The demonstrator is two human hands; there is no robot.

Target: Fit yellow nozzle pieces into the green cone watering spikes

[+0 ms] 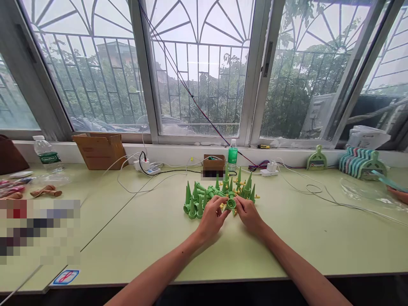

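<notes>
Between my hands is a green plastic watering spike (231, 205), its round hollow end turned up towards me. My left hand (213, 216) has its fingers closed around the left side of that end. On the other side, the thumb and fingers of my right hand (249, 214) pinch its rim. Just beyond my left hand, several green spikes (192, 208) stand upright or lie on their sides. Behind my right hand there are more green spikes (247, 187) with small yellow valve pieces (257, 196) among them.
A small brown box (214, 163) and a green-labelled bottle (233, 155) stand behind the spikes. White cables (165, 187) and power plugs (270, 169) run along the back of the table (143, 238). A carton (101, 151) stands left; several green and pink hanger-like pieces (363, 163) stand right.
</notes>
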